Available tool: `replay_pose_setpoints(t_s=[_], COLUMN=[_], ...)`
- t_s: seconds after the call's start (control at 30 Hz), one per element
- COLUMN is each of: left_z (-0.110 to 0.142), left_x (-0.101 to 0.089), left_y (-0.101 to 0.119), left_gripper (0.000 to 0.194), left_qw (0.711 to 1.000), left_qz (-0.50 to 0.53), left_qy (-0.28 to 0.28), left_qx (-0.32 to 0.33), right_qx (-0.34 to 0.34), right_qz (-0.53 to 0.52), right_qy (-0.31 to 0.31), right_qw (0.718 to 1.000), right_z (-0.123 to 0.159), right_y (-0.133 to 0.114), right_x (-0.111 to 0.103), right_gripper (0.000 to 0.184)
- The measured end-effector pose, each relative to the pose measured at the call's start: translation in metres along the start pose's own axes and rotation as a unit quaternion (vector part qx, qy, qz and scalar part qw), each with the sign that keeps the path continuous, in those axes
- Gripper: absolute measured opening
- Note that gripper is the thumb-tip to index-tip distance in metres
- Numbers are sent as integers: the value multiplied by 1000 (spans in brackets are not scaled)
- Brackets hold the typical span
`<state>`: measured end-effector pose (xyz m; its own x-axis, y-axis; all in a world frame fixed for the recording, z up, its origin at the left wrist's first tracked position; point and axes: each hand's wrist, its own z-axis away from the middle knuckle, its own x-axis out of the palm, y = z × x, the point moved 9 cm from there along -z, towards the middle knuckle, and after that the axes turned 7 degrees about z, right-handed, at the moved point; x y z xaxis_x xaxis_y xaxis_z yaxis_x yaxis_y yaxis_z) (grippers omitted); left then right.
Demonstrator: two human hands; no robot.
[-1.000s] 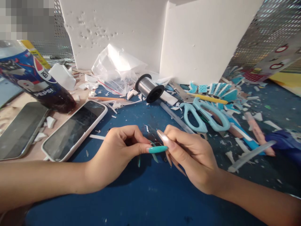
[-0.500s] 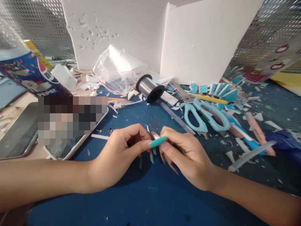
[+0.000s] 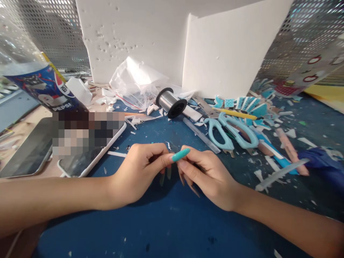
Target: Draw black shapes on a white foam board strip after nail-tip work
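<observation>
Over the blue bench [image 3: 150, 225], the left hand [image 3: 139, 172] and the right hand [image 3: 211, 175] are meeting at the fingertips. Each thumb is pressing toward its forefinger; whether they are pinching something I cannot tell, because the fingers are hiding it. Beyond them, the wire spool [image 3: 170, 102] is lying on the bench. Light blue scissors [image 3: 226, 145] are resting to its right, and a white-edged phone [image 3: 80, 165] is lying left of the left hand.

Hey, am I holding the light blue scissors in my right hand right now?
No, the light blue scissors lie on the blue table surface beyond your right hand, which is not touching them.
</observation>
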<state>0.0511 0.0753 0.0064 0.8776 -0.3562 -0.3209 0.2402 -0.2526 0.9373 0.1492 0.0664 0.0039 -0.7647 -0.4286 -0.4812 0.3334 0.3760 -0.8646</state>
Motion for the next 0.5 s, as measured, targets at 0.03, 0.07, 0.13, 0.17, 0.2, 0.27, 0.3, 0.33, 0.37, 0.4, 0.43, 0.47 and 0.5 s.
replay_pose_setpoints(t_s=[0.03,0.07,0.13,0.17,0.2,0.27,0.3,0.33,0.37,0.4,0.43,0.47,0.5], left_z=[0,1,2,3,3,3,2,2,2,1,1,0,0], left_x=[-3,-5,-7,-8,-8,-11,-12,-14,-15,-17,-17,-18,-18], left_y=[7,16,32,38,43,51,54,56,57,58,58,57,57], left_gripper=[35,35,33,32,32,32,33,33,33,32,32,31,31], left_qw=[999,994,980,972,966,956,952,950,950,950,950,951,951], left_qz=[-37,-77,-152,-182,-207,-242,-251,-256,-257,-254,-251,-247,-245], left_qy=[5,10,13,11,8,11,15,19,23,26,28,29,31], left_qx=[34,71,131,145,155,168,172,176,179,180,182,184,187], right_qx=[10,17,23,26,29,42,49,55,62,67,71,72,67], right_qz=[-10,-22,-49,-63,-75,-94,-99,-103,-110,-123,-141,-163,-186], right_qy=[-6,-9,-11,-14,-18,-27,-28,-24,-18,-13,-7,-5,-4], right_qw=[1000,1000,998,998,997,994,993,993,992,990,987,984,980], right_z=[0,0,0,0,-1,-1,-1,-1,-1,-1,-1,-1,-1], right_y=[3,6,10,11,12,14,15,16,17,18,18,18,17], right_x=[1,2,3,4,5,7,7,7,6,5,4,3,3], right_gripper=[33,35,38,38,37,37,38,38,39,40,41,42,42])
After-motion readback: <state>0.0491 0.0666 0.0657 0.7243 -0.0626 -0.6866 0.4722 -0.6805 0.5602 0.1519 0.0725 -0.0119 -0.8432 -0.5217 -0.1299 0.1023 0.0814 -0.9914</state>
